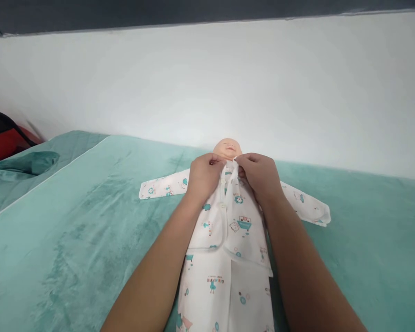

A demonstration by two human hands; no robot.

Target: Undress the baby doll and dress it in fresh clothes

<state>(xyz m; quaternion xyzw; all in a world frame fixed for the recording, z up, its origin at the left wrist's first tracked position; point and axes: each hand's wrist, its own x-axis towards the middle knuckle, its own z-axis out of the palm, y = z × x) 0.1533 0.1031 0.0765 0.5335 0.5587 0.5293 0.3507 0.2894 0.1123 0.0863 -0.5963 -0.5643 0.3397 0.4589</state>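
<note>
A baby doll (pixel 227 146) lies on its back, its head toward the wall. It wears a white printed baby shirt (pixel 249 235) with sleeves spread to both sides. Below the shirt's hem, matching white printed pants (pixel 207 295) reach the bottom of the view. At the collar, just under the doll's chin, my left hand (pixel 206 174) pinches one front edge of the shirt. My right hand (pixel 262 175) grips the other front edge, slightly lifted. The two edges are apart at the neck, and light buttons show lower on the front. My fingers partly hide the collar.
A teal plush cover (pixel 90 230) spreads beneath the doll, with a folded teal cloth (pixel 31 162) at the left. A red and black item (pixel 7 138) sits at the far left. The white wall (pixel 207 83) stands close behind the doll's head.
</note>
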